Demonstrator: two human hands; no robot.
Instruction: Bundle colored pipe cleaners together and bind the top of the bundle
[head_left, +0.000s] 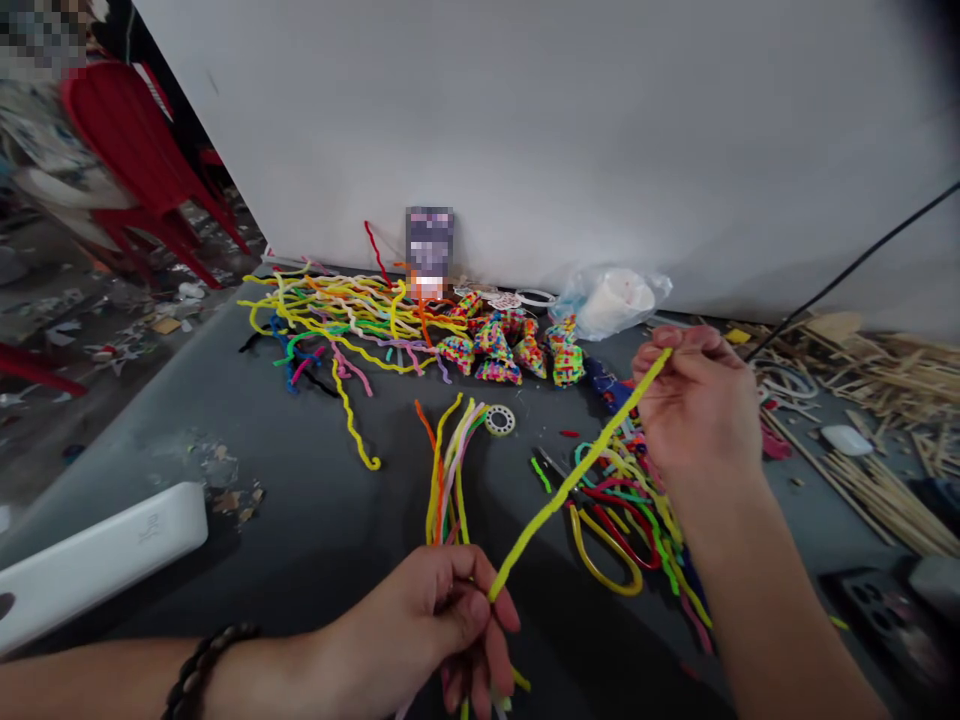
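A yellow pipe cleaner [581, 468] stretches diagonally between my two hands. My left hand [457, 625] is closed, pinching its lower end between thumb and fingers. The upper end sits in the closed fingertips of my right hand [697, 395]. Under and beyond my left hand lies a bundle of pipe cleaners [450, 470] in yellow, orange, white and green; whether that hand also grips the bundle I cannot tell. Below the stretched one are scissors [611, 550] with yellow and red handles, beside a pile of colourful pipe cleaners [664, 540] partly hidden by my right forearm.
A heap of loose pipe cleaners [337, 310] and several multicoloured beaded bows [495, 350] lie along the white wall. A white roll in a plastic bag [619, 300] is near them. Wooden sticks [877, 390] spread on the right; a white power bank [105, 560] lies left. Red chairs [124, 135] stand beyond.
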